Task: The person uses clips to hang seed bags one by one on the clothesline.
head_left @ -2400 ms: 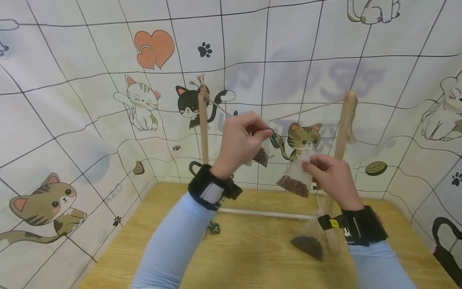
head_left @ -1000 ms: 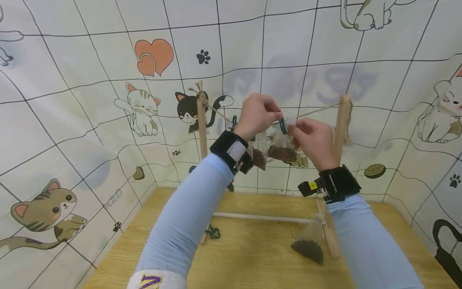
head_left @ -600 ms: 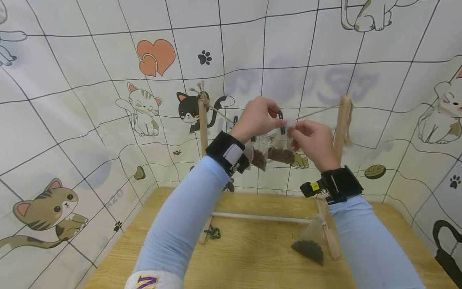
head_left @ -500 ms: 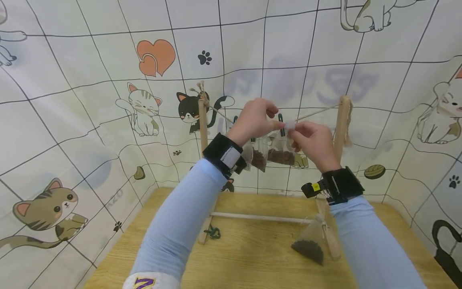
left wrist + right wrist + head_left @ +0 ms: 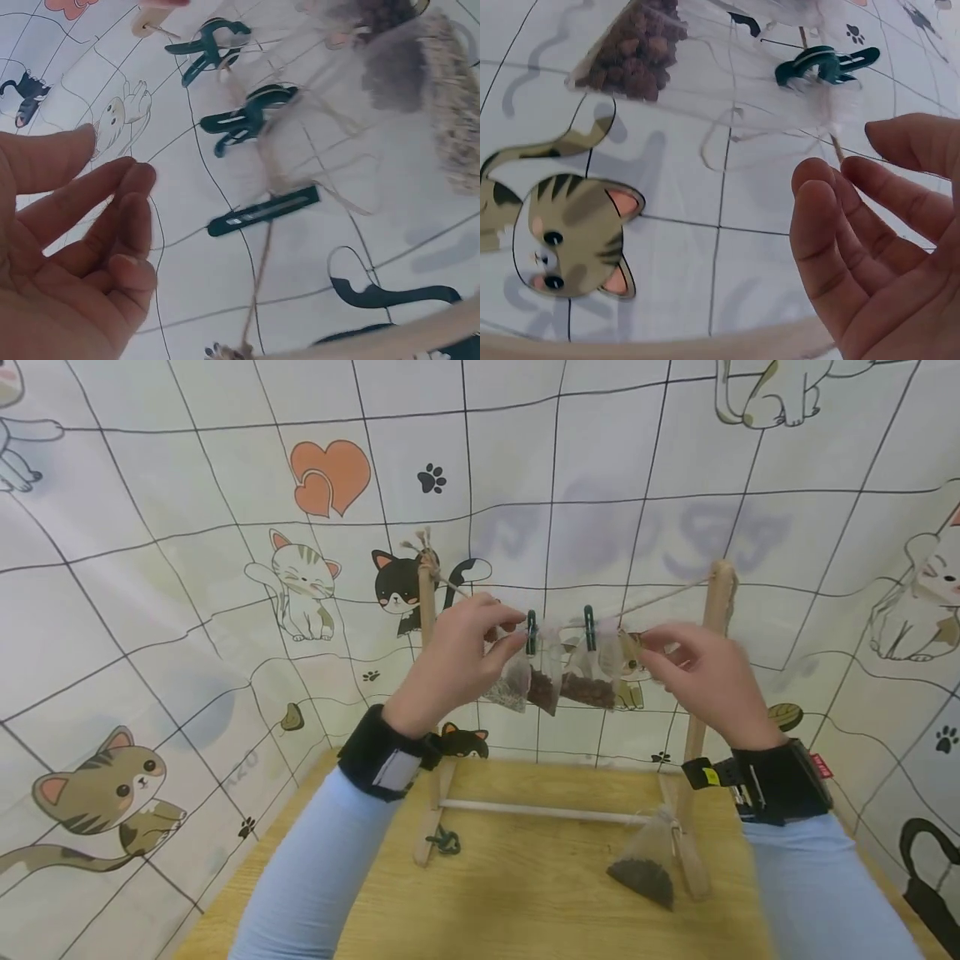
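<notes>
Three sheer drawstring bags hang side by side from a slack twine (image 5: pixel 667 594): one with pale contents (image 5: pixel 512 687), one with dark reddish bits (image 5: pixel 542 690), and one with reddish-brown chunks (image 5: pixel 588 690). A green clothespin (image 5: pixel 589 628) grips the chunk-filled bag's top on the twine. Another clothespin (image 5: pixel 532 633) stands left of it, and the left wrist view shows three along the line. My left hand (image 5: pixel 463 662) is left of the clips, loosely curved around nothing. To the right of the bags my right hand (image 5: pixel 705 681) holds nothing, fingers relaxed beside the bag in the right wrist view.
A wooden stand carries the twine between its left post (image 5: pixel 427 602) and right post (image 5: pixel 718 602), joined low down by a white rod (image 5: pixel 525 810). On the wooden table (image 5: pixel 525 893) lie green clothespins (image 5: pixel 445 841) and, by the right foot, another bag (image 5: pixel 643 878) with dark grains.
The chunk-filled bag was lifted to the twine and the clothespin clipped onto it. My left hand released the clip, my right hand released the bag, and both drew apart sideways.
</notes>
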Tool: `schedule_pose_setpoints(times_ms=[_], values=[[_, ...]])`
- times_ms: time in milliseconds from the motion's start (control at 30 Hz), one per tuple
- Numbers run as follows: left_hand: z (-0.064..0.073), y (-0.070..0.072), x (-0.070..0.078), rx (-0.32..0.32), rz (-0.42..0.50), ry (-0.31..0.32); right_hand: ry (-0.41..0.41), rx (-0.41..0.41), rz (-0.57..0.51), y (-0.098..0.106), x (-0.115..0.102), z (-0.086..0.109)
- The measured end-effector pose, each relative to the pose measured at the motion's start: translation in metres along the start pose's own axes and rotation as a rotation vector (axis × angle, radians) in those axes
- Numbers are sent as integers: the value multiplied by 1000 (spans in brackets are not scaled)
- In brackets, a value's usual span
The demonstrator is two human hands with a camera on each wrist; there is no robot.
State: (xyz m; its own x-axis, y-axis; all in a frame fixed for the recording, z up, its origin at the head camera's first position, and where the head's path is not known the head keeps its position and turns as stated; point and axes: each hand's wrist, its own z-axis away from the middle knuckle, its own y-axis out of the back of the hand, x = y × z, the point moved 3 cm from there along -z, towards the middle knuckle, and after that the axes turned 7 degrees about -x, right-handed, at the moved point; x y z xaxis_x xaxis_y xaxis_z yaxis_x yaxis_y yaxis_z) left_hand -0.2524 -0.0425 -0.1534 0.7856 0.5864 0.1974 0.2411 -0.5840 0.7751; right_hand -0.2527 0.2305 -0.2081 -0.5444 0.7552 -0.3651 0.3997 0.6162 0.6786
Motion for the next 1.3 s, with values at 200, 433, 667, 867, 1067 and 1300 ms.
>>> schedule_pose_setpoints(times_ms=[200, 433, 667, 867, 1067, 1300], values=[[43, -9, -13, 135, -6, -77, 111, 99, 86, -1, -2, 32], [80, -28, -25, 223, -10, -59, 151, 187, 111, -22, 8, 68], [107, -57, -39, 267, -30, 14, 59, 185, 57, -49, 18, 94], [133, -85, -53, 309, -64, 42, -10, 184, -6, -72, 26, 113], [155, -110, -61, 325, -99, 80, -16, 193, -40, -94, 34, 126], [171, -133, -69, 325, -91, 83, -65, 173, -65, -117, 39, 137]])
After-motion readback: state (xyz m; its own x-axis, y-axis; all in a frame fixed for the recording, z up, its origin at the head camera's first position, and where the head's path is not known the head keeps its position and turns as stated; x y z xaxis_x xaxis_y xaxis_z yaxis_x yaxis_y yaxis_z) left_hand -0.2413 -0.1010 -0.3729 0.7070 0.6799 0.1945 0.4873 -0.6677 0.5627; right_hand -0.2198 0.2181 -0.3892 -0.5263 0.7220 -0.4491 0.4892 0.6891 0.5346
